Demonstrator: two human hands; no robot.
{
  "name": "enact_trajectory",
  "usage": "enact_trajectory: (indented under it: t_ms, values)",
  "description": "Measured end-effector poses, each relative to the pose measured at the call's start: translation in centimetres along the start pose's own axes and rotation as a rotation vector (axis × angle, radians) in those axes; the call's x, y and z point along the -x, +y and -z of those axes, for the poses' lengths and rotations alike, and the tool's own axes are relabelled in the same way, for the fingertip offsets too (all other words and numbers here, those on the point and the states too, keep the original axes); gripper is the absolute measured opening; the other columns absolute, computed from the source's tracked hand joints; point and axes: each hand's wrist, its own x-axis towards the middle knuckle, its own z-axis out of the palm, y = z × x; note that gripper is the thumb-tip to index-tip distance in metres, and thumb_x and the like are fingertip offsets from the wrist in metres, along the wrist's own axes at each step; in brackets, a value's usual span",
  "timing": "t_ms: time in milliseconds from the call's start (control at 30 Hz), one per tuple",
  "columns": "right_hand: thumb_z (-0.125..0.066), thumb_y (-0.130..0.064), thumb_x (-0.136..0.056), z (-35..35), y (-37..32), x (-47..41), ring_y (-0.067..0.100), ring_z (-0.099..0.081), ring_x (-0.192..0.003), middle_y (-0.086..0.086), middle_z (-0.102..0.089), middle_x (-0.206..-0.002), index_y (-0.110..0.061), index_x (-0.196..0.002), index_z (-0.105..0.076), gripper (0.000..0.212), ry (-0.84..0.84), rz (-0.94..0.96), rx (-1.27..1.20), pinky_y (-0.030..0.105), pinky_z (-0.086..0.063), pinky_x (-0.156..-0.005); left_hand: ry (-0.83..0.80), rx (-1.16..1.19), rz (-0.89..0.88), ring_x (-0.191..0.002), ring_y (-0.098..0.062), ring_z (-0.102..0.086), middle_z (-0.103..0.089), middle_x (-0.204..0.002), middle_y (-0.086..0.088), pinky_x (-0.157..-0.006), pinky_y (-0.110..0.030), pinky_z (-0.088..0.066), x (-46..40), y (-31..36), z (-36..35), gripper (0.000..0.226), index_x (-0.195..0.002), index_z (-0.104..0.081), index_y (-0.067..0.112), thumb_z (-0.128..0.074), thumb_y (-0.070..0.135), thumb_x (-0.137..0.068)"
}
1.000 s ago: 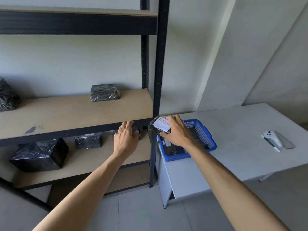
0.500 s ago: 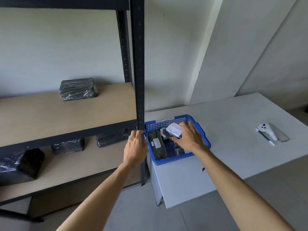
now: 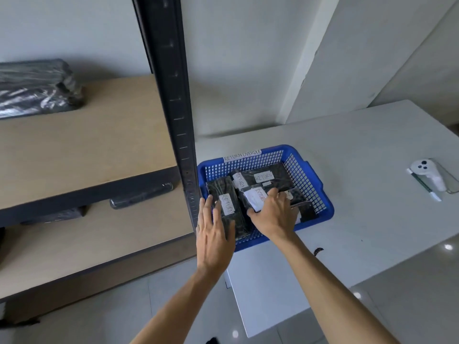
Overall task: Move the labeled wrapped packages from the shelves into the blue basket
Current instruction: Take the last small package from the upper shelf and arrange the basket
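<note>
Labeled package (image 3: 254, 200) in blue basket (image 3: 320, 192), right hand (image 3: 272, 214) fingers (image 3: 272, 194) curled over it

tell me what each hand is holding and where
The right hand grips a labeled package by its near end inside the blue basket; the left hand holds nothing.

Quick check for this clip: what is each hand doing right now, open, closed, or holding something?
Left hand: open, fingers spread, over the blue basket's near-left corner.
Right hand: grip on a RETURN-labeled wrapped package inside the basket.
</note>
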Motion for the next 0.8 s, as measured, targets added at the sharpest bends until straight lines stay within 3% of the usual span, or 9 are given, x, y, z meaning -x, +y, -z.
enact_trajectory:
  t_ms: [200, 333, 433, 467, 533, 600, 667, 733, 800]
  values:
    - [-0.067, -0.069, -0.075, -0.9, -0.4, 0.3, 0.029, -0.054, -0.115, 0.009, -0.054, -0.122, -0.012, -0.124, -0.044, 0.079, 0.053, 0.072, 0.12, 0.046, -0.041, -0.091, 0.035, 0.086, 0.002, -0.152, -0.02, 0.008, -0.007, -0.165, -0.005, -0.122, -0.048, -0.014, 0.3, 0.1, -1.2, 0.058, -0.152, -0.027, 0.013, -0.049, 0.022, -0.099]
    - [-0.043, -0.088, -0.077, -1.1, 0.0, 0.0, 0.032, -0.044, -0.129, 0.012, -0.046, -0.135, -0.011, -0.133, -0.042, 0.096, -0.127, 0.104, 0.115, 0.055, -0.034, -0.102, 0.039, 0.097, -0.021, -0.152, -0.02, 0.01, -0.002, -0.166, -0.001, -0.12, -0.052, -0.017, 0.6, -0.3, -1.5, 0.058, -0.153, -0.028, 0.014, -0.048, 0.02, -0.098]
    - [-0.022, -0.082, -0.089, 0.1, 0.9, -1.1, 0.034, -0.03, -0.144, 0.014, -0.034, -0.153, -0.01, -0.146, -0.037, 0.093, -0.324, 0.093, 0.042, 0.064, -0.017, -0.114, 0.054, 0.081, -0.048, -0.152, -0.021, 0.009, -0.002, -0.166, -0.001, -0.121, -0.051, -0.017, 0.6, -0.5, -1.6, 0.059, -0.152, -0.028, 0.015, -0.047, 0.022, -0.097]
    - [-0.022, -0.077, -0.092, 0.1, 1.6, -2.0, 0.034, -0.029, -0.146, 0.014, -0.033, -0.155, -0.011, -0.146, -0.039, 0.086, -0.383, 0.109, -0.003, 0.065, -0.015, -0.116, 0.062, 0.078, -0.053, -0.152, -0.021, 0.009, -0.002, -0.166, -0.001, -0.121, -0.05, -0.016, 0.6, -0.6, -1.6, 0.059, -0.152, -0.028, 0.016, -0.046, 0.023, -0.097]
    - [-0.032, -0.073, -0.092, 0.4, 2.8, -3.2, 0.032, -0.04, -0.14, 0.007, -0.042, -0.152, -0.015, -0.141, -0.046, 0.077, -0.456, 0.171, -0.08, 0.06, -0.025, -0.115, 0.08, 0.077, -0.064, -0.152, -0.022, 0.008, -0.003, -0.165, -0.001, -0.121, -0.047, -0.015, 0.6, -0.6, -1.7, 0.058, -0.152, -0.029, 0.016, -0.044, 0.025, -0.097]
    - [-0.046, -0.073, -0.088, 1.0, 3.7, -3.9, 0.024, -0.049, -0.133, -0.007, -0.05, -0.145, -0.019, -0.141, -0.048, 0.076, -0.508, 0.203, -0.166, 0.046, -0.037, -0.109, 0.087, 0.069, -0.073, -0.152, -0.022, 0.007, -0.004, -0.165, -0.002, -0.122, -0.045, -0.013, 0.7, -0.8, -1.8, 0.058, -0.152, -0.03, 0.016, -0.042, 0.026, -0.096]
    - [-0.056, -0.075, -0.084, 1.8, 4.0, -4.2, 0.015, -0.05, -0.127, -0.016, -0.049, -0.137, -0.023, -0.139, -0.05, 0.076, -0.549, 0.219, -0.199, 0.035, -0.037, -0.102, 0.091, 0.054, -0.082, -0.152, -0.022, 0.007, -0.004, -0.165, -0.003, -0.121, -0.043, -0.011, 0.8, -0.9, -1.8, 0.058, -0.151, -0.03, 0.015, -0.041, 0.027, -0.096]
    - [-0.059, -0.083, -0.075, 2.5, 3.8, -4.6, 0.014, -0.053, -0.123, -0.014, -0.056, -0.136, -0.029, -0.13, -0.057, 0.077, -0.54, 0.242, -0.14, 0.035, -0.038, -0.102, 0.089, 0.041, -0.086, -0.152, -0.022, 0.008, -0.004, -0.165, -0.003, -0.122, -0.044, -0.012, 0.8, -1.1, -1.9, 0.058, -0.151, -0.03, 0.014, -0.04, 0.028, -0.096]
    - [-0.056, -0.095, -0.059, 2.7, 3.6, -5.0, 0.017, -0.059, -0.121, -0.011, -0.064, -0.134, -0.034, -0.121, -0.063, 0.087, -0.511, 0.264, -0.094, 0.043, -0.044, -0.106, 0.086, 0.034, -0.09, -0.152, -0.022, 0.008, -0.004, -0.165, -0.004, -0.121, -0.048, -0.016, 0.8, -1.2, -1.9, 0.058, -0.151, -0.029, 0.014, -0.038, 0.029, -0.096]
